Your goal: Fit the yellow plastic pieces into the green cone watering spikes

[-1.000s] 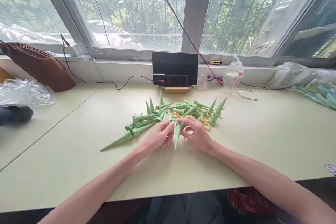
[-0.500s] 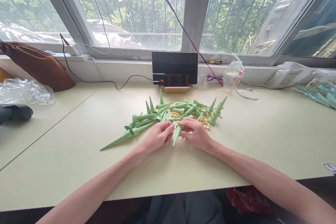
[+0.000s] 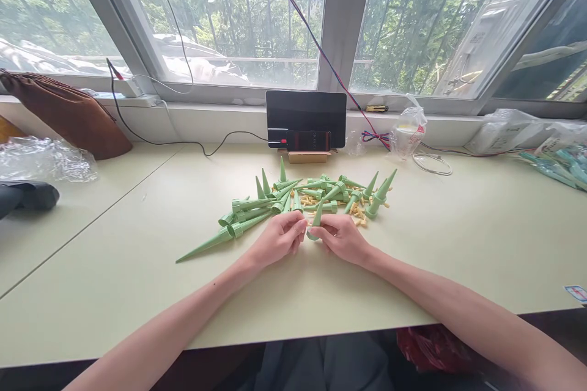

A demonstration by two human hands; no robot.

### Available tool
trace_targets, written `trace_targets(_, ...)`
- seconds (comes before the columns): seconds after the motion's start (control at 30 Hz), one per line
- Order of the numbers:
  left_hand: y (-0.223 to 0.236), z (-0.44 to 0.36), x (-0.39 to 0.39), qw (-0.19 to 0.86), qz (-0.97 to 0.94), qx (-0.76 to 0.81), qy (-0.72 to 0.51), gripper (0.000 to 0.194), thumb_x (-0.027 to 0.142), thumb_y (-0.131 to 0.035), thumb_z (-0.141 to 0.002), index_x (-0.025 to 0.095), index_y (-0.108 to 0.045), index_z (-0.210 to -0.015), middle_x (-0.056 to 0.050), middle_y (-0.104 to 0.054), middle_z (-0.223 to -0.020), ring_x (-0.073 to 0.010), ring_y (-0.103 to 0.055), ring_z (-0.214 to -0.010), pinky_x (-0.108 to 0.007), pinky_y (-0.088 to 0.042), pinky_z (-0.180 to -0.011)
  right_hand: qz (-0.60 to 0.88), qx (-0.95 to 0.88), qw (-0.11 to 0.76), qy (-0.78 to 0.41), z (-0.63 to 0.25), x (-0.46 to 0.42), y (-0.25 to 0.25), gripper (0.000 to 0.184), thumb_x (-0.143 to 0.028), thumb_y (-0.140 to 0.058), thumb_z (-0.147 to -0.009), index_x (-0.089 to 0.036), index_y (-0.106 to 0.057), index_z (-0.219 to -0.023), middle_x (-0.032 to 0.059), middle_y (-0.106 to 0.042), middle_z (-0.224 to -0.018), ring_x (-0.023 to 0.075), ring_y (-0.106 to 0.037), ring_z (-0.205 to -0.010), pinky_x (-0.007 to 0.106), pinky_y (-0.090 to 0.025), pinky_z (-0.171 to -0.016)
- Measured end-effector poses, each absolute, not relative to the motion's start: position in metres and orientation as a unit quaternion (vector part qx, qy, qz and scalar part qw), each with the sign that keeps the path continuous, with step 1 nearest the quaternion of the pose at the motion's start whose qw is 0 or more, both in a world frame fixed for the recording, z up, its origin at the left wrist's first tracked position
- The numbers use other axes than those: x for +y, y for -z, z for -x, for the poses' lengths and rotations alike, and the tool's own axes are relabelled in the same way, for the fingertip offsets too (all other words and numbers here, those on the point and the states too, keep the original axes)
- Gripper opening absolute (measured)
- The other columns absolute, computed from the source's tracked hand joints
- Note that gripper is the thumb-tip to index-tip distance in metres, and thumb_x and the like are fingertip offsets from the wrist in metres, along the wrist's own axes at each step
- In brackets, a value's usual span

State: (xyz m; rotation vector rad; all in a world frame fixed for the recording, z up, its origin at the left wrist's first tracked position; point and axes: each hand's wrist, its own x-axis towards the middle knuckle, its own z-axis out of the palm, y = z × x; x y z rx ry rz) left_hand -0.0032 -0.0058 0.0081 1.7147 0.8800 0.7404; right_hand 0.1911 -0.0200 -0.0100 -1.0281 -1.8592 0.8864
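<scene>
In the head view, my right hand (image 3: pixel 345 237) is closed round the wide end of a green plastic spike (image 3: pixel 318 215), whose point is up and tilted slightly right. Just left of it, my left hand (image 3: pixel 283 235) is pinched, with a small yellow plastic piece (image 3: pixel 307 222) showing at its fingertips, partly hidden. Beyond both hands lies a pile of similar green spikes (image 3: pixel 251 215), some standing point up, others lying on their sides. Loose yellow pieces (image 3: pixel 359 215) are scattered among them.
A tablet (image 3: pixel 306 111) and a phone (image 3: pixel 309 140) lean on a small cardboard stand (image 3: pixel 308 157) behind the pile. Cables run along the sill. Plastic bags (image 3: pixel 408 128) and a white cable coil (image 3: pixel 431 164) lie at back right, a brown bag (image 3: pixel 68 113) at left.
The green spike in my right hand has turned from pointing down toward me to pointing up. My left hand stays pinched close beside it.
</scene>
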Motion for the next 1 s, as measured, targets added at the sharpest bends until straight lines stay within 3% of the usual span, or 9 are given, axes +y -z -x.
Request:
trace_targets(0.23, -0.0062, 0.0013, -0.0070, 0.454, -0.743, 0.371, -0.324, 0.032, 0.040, -0.049, -0.096, 0.017, -0.054, -0.074, 0.004, -0.051, -0.056, -0.0089, -0.048, -0.048, -0.022, -0.040, -0.052, 0.409, -0.731, 0.393, -0.380, -0.1913, -0.0206, 0.0115, 0.042, -0.050, -0.046, -0.098, -0.017, -0.060, -0.075, -0.0065, -0.043, -0.041, 0.0098, -0.044, -0.034, 0.023, -0.034, -0.040)
trace_targets(0.43, -0.0063, -0.0020, -0.0068, 0.503, -0.706, 0.381, -0.322, 0.036, 0.045, -0.050, -0.095, 0.017, -0.052, -0.072, 0.004, -0.051, -0.054, -0.0085, -0.048, -0.043, -0.021, -0.037, -0.044, 0.423, -0.718, 0.410, -0.370, -0.1919, -0.0182, 0.0125, 0.045, -0.047, -0.043, -0.100, -0.018, -0.051, -0.066, -0.0062, -0.043, -0.042, 0.0088, -0.045, -0.035, 0.022, -0.036, -0.042)
trace_targets(0.5, -0.0054, -0.0017, -0.0046, 0.519, -0.686, 0.390, -0.328, 0.038, 0.048, -0.049, -0.095, 0.018, -0.051, -0.073, 0.004, -0.052, -0.056, -0.0084, -0.047, -0.042, -0.020, -0.034, -0.041, 0.432, -0.712, 0.424, -0.356, -0.1927, -0.0176, 0.0132, 0.037, -0.045, -0.043, -0.100, -0.018, -0.056, -0.079, -0.0057, -0.049, -0.049, 0.0090, -0.049, -0.037, 0.022, -0.040, -0.044)
trace_targets(0.57, -0.0045, -0.0008, -0.0023, 0.532, -0.666, 0.399, -0.337, 0.039, 0.049, -0.049, -0.095, 0.017, -0.051, -0.073, 0.003, -0.052, -0.056, -0.0084, -0.047, -0.041, -0.020, -0.032, -0.039, 0.438, -0.699, 0.443, -0.350, -0.1933, -0.0174, 0.0132, 0.026, -0.041, -0.044, -0.100, -0.019, -0.058, -0.105, -0.0029, -0.060, -0.067, 0.0087, -0.053, -0.040, 0.023, -0.044, -0.045)
trace_targets(0.67, -0.0046, 0.0001, -0.0005, 0.552, -0.639, 0.407, -0.348, 0.040, 0.050, -0.051, -0.094, 0.017, -0.051, -0.071, 0.003, -0.051, -0.054, -0.0088, -0.047, -0.042, -0.020, -0.032, -0.039, 0.431, -0.702, 0.460, -0.331, -0.1937, -0.0173, 0.0122, 0.029, -0.034, -0.048, -0.098, -0.024, -0.050, -0.125, 0.0024, -0.064, -0.093, 0.0082, -0.057, -0.046, 0.022, -0.047, -0.043)
trace_targets(0.83, -0.0079, -0.0004, -0.0014, 0.591, -0.603, 0.403, -0.352, 0.040, 0.050, -0.055, -0.091, 0.017, -0.050, -0.070, 0.003, -0.052, -0.054, -0.0083, -0.046, -0.042, -0.018, -0.033, -0.038, 0.401, -0.759, 0.451, -0.245, -0.1949, -0.0151, 0.0125, 0.035, -0.016, -0.050, -0.092, -0.026, -0.056, -0.125, 0.0055, -0.064, -0.101, 0.0088, -0.057, -0.054, 0.023, -0.051, -0.048)
trace_targets(1.0, -0.0093, -0.0003, -0.0024, 0.605, -0.593, 0.400, -0.350, 0.039, 0.049, -0.055, -0.091, 0.017, -0.049, -0.069, 0.003, -0.053, -0.051, -0.0080, -0.045, -0.040, -0.018, -0.031, -0.037, 0.387, -0.779, 0.450, -0.201, -0.1961, -0.0124, 0.0151, 0.035, -0.012, -0.052, -0.089, -0.025, -0.063, -0.120, 0.0065, -0.064, -0.103, 0.0106, -0.058, -0.061, 0.024, -0.053, -0.053)
